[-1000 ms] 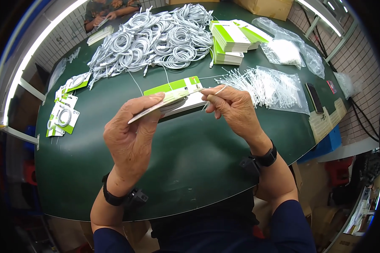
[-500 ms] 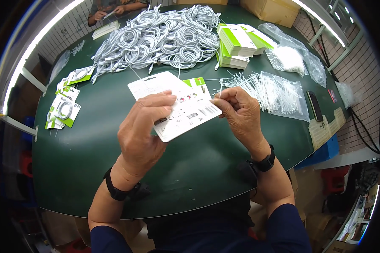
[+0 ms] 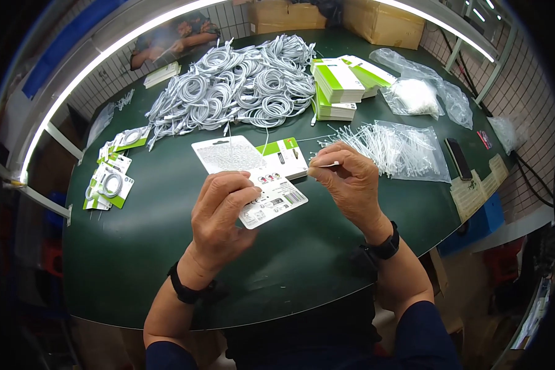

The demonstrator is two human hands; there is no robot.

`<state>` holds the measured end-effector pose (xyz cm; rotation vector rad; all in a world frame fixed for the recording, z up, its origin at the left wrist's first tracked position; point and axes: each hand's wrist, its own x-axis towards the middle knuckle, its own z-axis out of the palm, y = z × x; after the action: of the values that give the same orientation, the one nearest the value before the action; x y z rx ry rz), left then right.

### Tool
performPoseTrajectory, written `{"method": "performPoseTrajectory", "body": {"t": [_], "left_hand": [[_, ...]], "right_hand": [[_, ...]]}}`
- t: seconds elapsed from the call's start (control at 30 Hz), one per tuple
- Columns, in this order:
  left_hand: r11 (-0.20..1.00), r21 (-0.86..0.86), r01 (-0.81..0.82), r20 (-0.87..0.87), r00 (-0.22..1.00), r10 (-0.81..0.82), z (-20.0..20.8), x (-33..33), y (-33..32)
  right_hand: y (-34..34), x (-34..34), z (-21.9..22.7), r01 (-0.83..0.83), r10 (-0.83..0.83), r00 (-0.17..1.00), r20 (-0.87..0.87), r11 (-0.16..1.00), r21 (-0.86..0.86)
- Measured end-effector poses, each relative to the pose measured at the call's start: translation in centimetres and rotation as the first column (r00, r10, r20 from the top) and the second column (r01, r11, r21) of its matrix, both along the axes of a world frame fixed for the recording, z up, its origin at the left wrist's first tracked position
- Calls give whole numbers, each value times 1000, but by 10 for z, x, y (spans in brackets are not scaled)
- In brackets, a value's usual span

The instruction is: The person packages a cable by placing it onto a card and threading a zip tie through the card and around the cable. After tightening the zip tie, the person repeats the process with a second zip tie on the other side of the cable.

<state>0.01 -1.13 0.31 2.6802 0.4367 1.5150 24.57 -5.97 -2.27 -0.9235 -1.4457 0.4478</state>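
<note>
My left hand (image 3: 222, 206) grips a white printed packaging card (image 3: 276, 208), thumb and fingers on opposite faces. The card is tilted above the table, with its hang slot at the far left end. My right hand (image 3: 353, 185) is closed in a pinch just right of the card, apart from its edge. A bit of a white cable tie (image 3: 334, 164) shows between those fingers; most of it is hidden. Partly covered behind the held card lie green-and-white cards (image 3: 285, 155). Loose white cable ties (image 3: 388, 148) spill from a clear bag beyond my right hand.
A big heap of coiled grey-white cables (image 3: 234, 86) covers the far middle. Stacked green-and-white cards (image 3: 336, 83) stand right of it. Carded cables (image 3: 112, 184) lie at left. A phone (image 3: 457, 158) rests at right. Across the table sits another person (image 3: 179, 43).
My right hand has turned, and the cable tie that stood upright from its fingertips now mostly hides in them. The card has moved slightly away from those fingers. The whole view has shifted.
</note>
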Motion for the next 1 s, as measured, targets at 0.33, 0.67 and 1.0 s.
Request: {"method": "performPoseTrajectory", "body": {"t": [0.33,0.67,1.0], "left_hand": [[990,60,125,32,991,-127,-22,-9,3],[992,-17,127,77,989,-125,-43,-19,9],[994,-26,109,69,992,-107,-39,-18,6]], "right_hand": [[-17,-17,20,-155,146,988,56,954,255],[-24,-35,9,-224,167,952,258,951,211],[-20,-36,5,-218,174,953,248,963,162]]}}
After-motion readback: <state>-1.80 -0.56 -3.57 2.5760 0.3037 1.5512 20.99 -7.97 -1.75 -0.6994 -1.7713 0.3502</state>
